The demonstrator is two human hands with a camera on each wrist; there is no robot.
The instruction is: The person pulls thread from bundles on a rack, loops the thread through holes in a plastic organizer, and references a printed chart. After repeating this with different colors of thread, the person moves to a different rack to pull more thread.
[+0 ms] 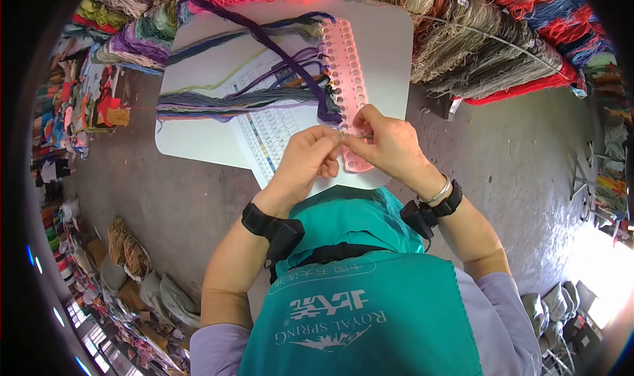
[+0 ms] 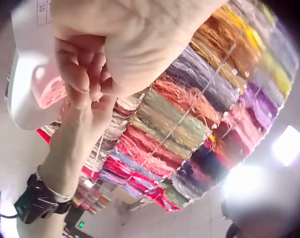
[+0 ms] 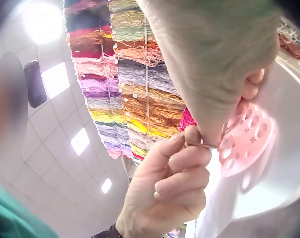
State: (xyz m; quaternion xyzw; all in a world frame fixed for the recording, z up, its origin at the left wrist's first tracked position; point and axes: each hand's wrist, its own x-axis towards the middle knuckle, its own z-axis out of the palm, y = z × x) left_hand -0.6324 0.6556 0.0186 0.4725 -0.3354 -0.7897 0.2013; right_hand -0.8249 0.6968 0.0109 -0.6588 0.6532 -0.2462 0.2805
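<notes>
A pink thread organizer card (image 1: 345, 65) with rows of holes lies on a white board, with purple, grey, green and blue thread bundles (image 1: 244, 100) tied along its left edge. My left hand (image 1: 305, 159) and right hand (image 1: 394, 146) meet fingertip to fingertip over the card's near end. Thumb and forefinger of each pinch a thin greyish strand (image 3: 208, 146), mostly hidden by the fingers; cannot tell what exactly it is. A thick dark purple bundle (image 1: 284, 57) crosses the others and ends at the card, just beyond the fingertips.
A printed chart (image 1: 271, 135) with numbers and colour swatches lies partly under the threads on the white board (image 1: 198, 135). Racks of coloured skeins (image 1: 475, 45) hang close behind the board. Sacks (image 1: 175, 297) and more yarn stand around the floor.
</notes>
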